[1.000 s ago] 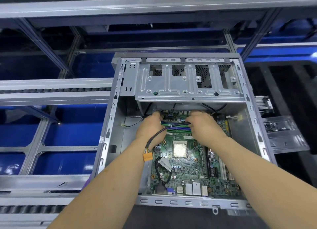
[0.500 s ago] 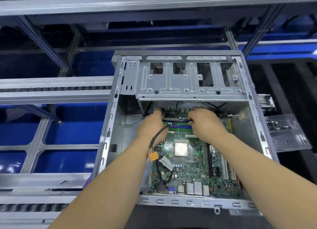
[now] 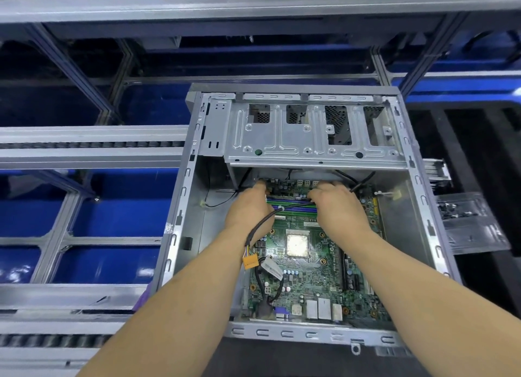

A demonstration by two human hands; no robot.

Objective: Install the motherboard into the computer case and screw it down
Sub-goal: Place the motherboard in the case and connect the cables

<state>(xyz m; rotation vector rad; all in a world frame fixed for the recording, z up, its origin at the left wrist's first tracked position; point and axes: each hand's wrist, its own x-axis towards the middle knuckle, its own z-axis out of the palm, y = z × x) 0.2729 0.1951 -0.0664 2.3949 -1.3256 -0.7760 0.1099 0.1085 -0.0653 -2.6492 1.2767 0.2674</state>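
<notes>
- Nearest me, my two bare forearms reach into the open computer case (image 3: 180, 216), a grey sheet-metal box lying on its side with the open face up.
- The motherboard (image 3: 307, 275) lies flat on the case floor: a green board, with one pale square socket (image 3: 296, 245) in the middle and a row of silver ports along its near edge.
- A black cable (image 3: 260, 227) crosses the board and ends in one orange connector (image 3: 250, 261) that hangs loose over my left wrist.
- There is small white print on the board near the socket, too fine for me to read.
- My left hand (image 3: 249, 207) rests at the board's far left corner, fingers curled down at the edge; whether it grips anything I cannot tell.
- My right hand (image 3: 335, 204) sits at the far edge, well apart from the left, fingers curled over the black cable and the board's far rim.
- Between my hands I see the purple and green memory slots (image 3: 293, 209) running side by side.
- Beyond my hands, the drive cage (image 3: 313, 148) spans the case, with four cut-outs along its top.
- To the far right a clear plastic tray (image 3: 470, 224) holds small dark parts.
</notes>
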